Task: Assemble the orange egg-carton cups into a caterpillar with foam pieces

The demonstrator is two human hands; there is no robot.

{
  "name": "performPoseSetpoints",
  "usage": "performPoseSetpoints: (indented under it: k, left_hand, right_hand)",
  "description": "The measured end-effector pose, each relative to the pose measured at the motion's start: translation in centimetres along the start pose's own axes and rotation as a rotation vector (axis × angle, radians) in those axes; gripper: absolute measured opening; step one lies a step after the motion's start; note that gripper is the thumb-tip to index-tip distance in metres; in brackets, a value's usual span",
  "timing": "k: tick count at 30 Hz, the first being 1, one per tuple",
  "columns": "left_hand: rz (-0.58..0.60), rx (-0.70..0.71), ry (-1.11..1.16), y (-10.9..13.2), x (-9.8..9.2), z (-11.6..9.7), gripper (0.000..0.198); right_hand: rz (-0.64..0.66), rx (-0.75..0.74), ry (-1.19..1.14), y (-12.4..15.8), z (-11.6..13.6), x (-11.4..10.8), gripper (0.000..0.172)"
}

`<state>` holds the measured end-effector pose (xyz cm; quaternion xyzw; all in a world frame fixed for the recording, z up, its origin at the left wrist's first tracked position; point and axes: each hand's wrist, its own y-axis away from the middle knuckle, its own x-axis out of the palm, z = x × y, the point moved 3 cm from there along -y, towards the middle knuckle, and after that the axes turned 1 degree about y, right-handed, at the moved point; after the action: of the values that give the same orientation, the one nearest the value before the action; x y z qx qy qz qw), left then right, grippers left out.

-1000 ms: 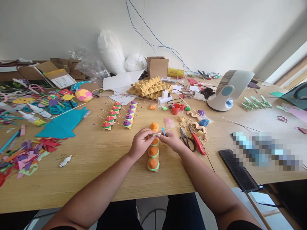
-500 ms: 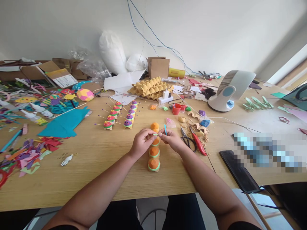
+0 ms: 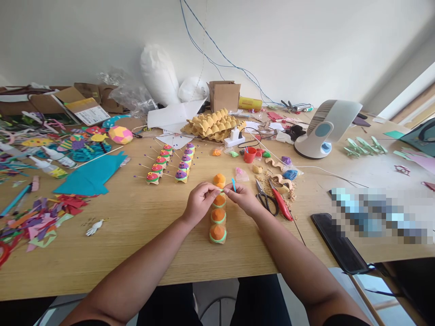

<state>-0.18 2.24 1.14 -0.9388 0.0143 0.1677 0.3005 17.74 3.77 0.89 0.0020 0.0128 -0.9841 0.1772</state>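
Between the fingertips of my left hand (image 3: 201, 200) and my right hand (image 3: 242, 198) is a thin light-green strip of modelling clay (image 3: 220, 190), pinched at both ends. A small blue clay tool (image 3: 233, 184) also sticks up from my right hand. Directly beneath my fingers runs an egg-carton strip (image 3: 218, 215) with several orange domes. Green bands edge the nearer domes, and my fingers partly cover the far ones.
Scissors (image 3: 266, 198) and a red-handled cutter (image 3: 280, 199) lie right of my hands. Farther back stand two finished caterpillars, one red (image 3: 159, 165) and one purple (image 3: 185, 164). A red cup (image 3: 250, 155), a white fan (image 3: 326, 129) and a phone (image 3: 340, 242) are to the right.
The blue tool has tipped slightly to the left. Both hands stay nearly in place, still pinching the green strip over the carton.
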Motion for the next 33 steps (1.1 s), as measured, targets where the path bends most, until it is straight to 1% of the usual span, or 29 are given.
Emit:
performPoseSetpoints:
  k: [3,5,7,12,14,17,20,24,27,29,31,33]
  left_hand:
    - [-0.044,-0.030,0.047,0.0,0.1,0.3,0.017]
    - [-0.048,-0.051,0.057,0.1,0.2,0.4,0.018]
    - [-0.034,-0.054,0.043,0.1,0.2,0.3,0.021]
    - [0.024,-0.019,-0.018,0.1,-0.1,0.0,0.036]
    - [0.038,-0.026,-0.015,0.1,-0.1,0.1,0.038]
    - [0.009,-0.046,0.010,0.1,0.0,0.3,0.030]
    - [-0.033,-0.097,0.038,0.0,0.1,0.6,0.020]
    - [-0.035,-0.133,0.055,0.1,0.1,0.8,0.022]
    - [0.004,-0.117,0.045,0.2,0.0,0.7,0.031]
    - [0.022,-0.108,0.042,0.2,-0.1,0.6,0.036]
    - [0.013,-0.109,0.039,0.1,-0.1,0.5,0.033]
    - [-0.016,-0.125,0.043,0.0,-0.1,0.5,0.026]
  right_hand:
    - [-0.012,0.027,-0.019,0.0,0.4,0.0,0.051]
    - [-0.018,0.041,-0.022,0.0,0.3,0.0,0.052]
    - [-0.010,0.042,-0.007,0.0,-0.1,0.0,0.053]
    - [-0.004,0.044,0.033,-0.1,-1.0,-0.1,0.061]
    - [-0.011,0.030,0.041,-0.2,-0.9,-0.1,0.059]
    - [-0.019,-0.016,0.026,-0.3,-0.4,-0.1,0.052]
    - [-0.034,-0.004,-0.011,-0.4,-0.1,-0.2,0.051]
    - [-0.041,0.041,0.010,-0.2,-0.4,-0.2,0.052]
    - [-0.036,0.051,0.042,-0.1,-0.6,-0.2,0.057]
    - [-0.044,0.039,0.057,-0.1,-0.5,-0.2,0.057]
    - [-0.040,0.009,0.048,-0.2,-0.3,-0.1,0.054]
    - [-0.041,-0.016,0.028,-0.3,-0.1,-0.1,0.053]
